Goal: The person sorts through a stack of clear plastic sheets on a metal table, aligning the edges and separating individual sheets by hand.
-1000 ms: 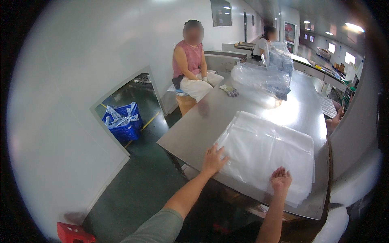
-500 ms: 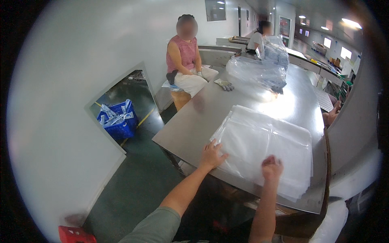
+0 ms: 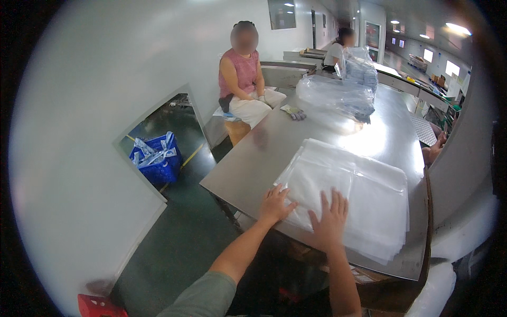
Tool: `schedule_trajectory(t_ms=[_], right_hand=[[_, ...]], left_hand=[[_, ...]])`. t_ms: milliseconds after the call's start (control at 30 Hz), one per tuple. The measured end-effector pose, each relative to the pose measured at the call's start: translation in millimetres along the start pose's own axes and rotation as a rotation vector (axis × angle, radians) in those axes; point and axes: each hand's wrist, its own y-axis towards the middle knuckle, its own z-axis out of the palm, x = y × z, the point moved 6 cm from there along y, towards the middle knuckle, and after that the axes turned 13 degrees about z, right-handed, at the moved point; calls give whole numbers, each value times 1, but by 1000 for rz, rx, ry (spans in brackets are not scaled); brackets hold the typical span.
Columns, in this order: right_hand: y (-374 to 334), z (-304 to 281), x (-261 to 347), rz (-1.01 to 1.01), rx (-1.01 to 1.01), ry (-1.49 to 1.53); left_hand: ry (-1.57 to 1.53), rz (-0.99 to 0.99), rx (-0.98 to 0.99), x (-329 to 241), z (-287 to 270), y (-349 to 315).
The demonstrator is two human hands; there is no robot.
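A thick stack of clear plastic bags (image 3: 359,185) lies flat on the near end of a steel table (image 3: 253,164). My left hand (image 3: 274,203) rests with fingers spread on the stack's near left corner. Close beside it, my right hand (image 3: 330,216) lies flat, fingers apart, on the stack's near edge. Neither hand grips anything.
A heap of clear plastic wrapping (image 3: 338,92) and a pair of gloves (image 3: 296,112) lie at the table's far end. A person in a pink top (image 3: 243,79) sits at the far left corner; another person (image 3: 335,50) works behind. A blue crate (image 3: 156,158) stands on the green floor.
My right hand has slid left along the stack's near edge, ending close to my left hand. The left hand stays on the corner.
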Motion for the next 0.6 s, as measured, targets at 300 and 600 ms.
schedule_trajectory(t_ms=[300,600], right_hand=[[-34,80,-76,244,389,-188],[-35,78,-85,228,216,-4]], left_hand=[[26,24,36,4,-9,0],[6,43,12,6,1,-3]])
